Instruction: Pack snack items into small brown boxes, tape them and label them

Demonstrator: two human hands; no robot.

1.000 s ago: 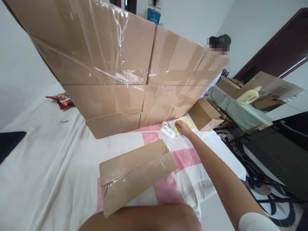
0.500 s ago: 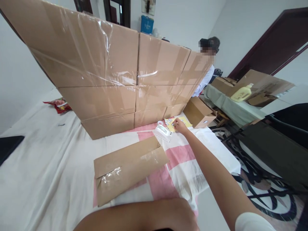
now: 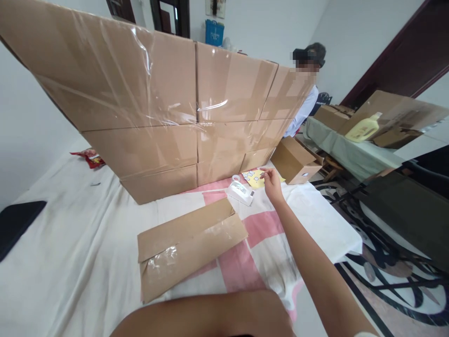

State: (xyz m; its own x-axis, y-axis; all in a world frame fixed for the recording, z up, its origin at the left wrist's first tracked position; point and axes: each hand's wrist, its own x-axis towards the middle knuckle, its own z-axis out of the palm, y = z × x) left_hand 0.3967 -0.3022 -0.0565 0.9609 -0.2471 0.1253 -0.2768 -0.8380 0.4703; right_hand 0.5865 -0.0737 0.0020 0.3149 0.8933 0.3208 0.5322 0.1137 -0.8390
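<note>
My right hand is stretched out from the lower right, just over a yellow sheet with small pale patches on it. Thumb and fingers are pinched together; whatever may be between them is too small to make out. Left of the sheet lies a white-and-clear plastic packet, with a small white ring behind it. A flat, folded brown cardboard piece with clear tape rests closer to me. My left hand is out of view. A bare limb, apparently my bent knee, crosses the bottom edge.
A tall wall of taped cardboard boxes stands behind the cloth. An open box sits to its right, with a person beyond. A yellow bottle is on the side table. A black pad and red packet lie left.
My right hand has lifted from the yellow sheet and drawn slightly back to the right, fingers still pinched. The view has shifted a little.
</note>
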